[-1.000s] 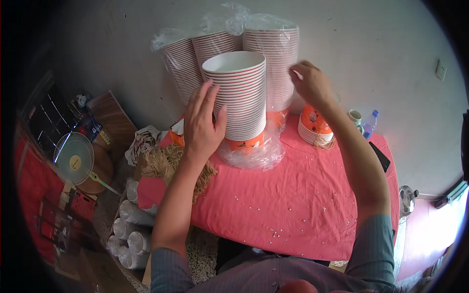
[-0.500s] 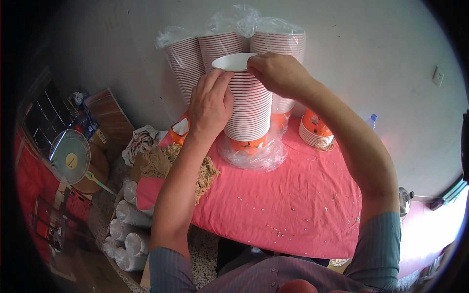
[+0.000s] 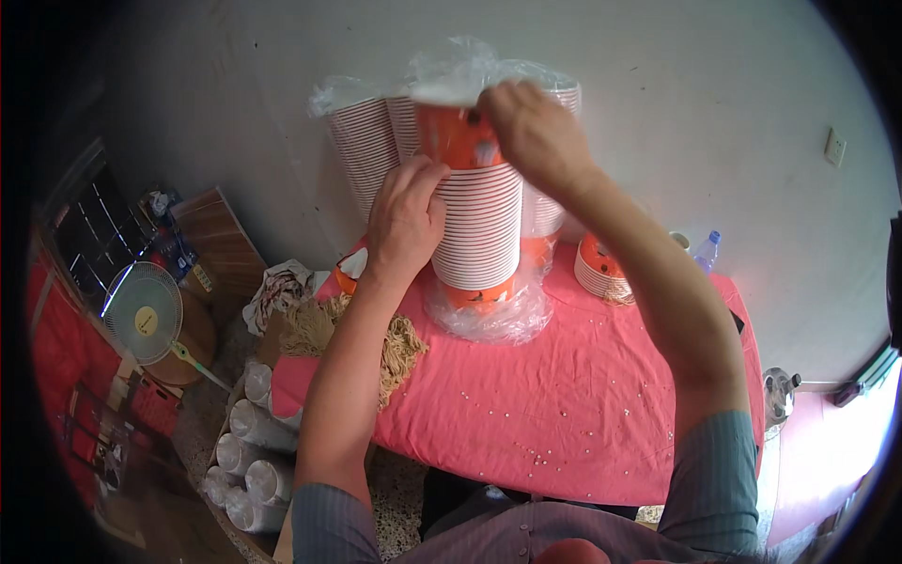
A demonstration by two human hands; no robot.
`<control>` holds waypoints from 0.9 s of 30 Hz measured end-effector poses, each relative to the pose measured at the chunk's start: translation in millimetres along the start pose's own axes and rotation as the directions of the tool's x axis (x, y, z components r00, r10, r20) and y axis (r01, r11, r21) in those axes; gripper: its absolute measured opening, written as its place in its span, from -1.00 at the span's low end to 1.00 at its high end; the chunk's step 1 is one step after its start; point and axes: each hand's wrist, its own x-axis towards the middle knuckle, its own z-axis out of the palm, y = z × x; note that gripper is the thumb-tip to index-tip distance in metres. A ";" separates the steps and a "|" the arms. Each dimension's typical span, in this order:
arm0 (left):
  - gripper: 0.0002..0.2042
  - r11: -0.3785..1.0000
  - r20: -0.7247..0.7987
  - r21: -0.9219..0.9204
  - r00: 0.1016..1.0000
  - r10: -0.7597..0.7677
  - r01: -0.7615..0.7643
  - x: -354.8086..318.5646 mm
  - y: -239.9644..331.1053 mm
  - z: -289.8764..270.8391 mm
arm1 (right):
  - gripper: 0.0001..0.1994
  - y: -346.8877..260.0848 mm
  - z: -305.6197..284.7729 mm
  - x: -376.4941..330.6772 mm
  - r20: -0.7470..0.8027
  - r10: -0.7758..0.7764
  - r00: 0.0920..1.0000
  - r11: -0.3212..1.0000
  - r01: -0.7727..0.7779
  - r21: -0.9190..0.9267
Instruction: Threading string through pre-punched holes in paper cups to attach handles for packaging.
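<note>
A tall stack of nested paper tubs with white rims stands on the table in front of me. My right hand pinches the rim of the top orange paper tub, raised partly out of the stack and blurred by motion. Against the left side of the stack, just below that tub, my left hand is curled with its fingertips on the upper rims. Crumpled clear plastic wrap lies around the base of the stack.
Plastic-wrapped tub stacks stand behind, against the wall. A short stack of orange tubs sits to the right, near a plastic bottle. Tan string bundles lie left on the red cloth, which carries scattered small beads. A fan stands left.
My right hand has raised the top tub, so its orange side now shows above the stack. My left hand stays at the stack's upper left. The view has shifted slightly.
</note>
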 end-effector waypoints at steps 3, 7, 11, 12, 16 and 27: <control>-0.62 0.999 0.033 -0.033 0.999 0.007 -0.006 -2.2 5.2 -6.0 | -0.89 9.3 -46.4 26.4 -0.185 0.018 0.983 0.989 -0.044 -0.141; -0.62 0.993 0.078 -0.084 0.994 -0.072 0.079 -28.0 3.0 -29.1 | -0.82 6.4 -120.9 -11.0 -0.277 0.004 0.961 0.975 -0.065 -0.212; -0.75 0.938 0.319 -0.006 0.890 -0.327 0.347 -112.8 -41.3 -70.8 | -0.88 -62.6 -166.0 -99.3 -0.123 0.161 0.979 0.987 -0.158 0.029; -0.80 0.896 0.443 0.041 0.796 -0.412 0.442 -132.2 -47.6 -78.3 | -0.82 -71.8 -171.0 -126.5 -0.025 0.161 0.987 0.985 -0.159 0.071; -0.85 0.811 0.486 0.071 0.690 -0.536 0.581 -185.4 -69.9 -90.8 | -0.68 -104.3 -171.5 -200.6 0.217 0.173 0.961 0.969 -0.206 0.138; -0.82 0.762 0.658 0.178 0.501 -0.563 0.622 -245.6 -109.5 -87.4 | -0.78 -89.7 -174.7 -263.5 0.711 0.155 0.686 0.917 -0.368 0.156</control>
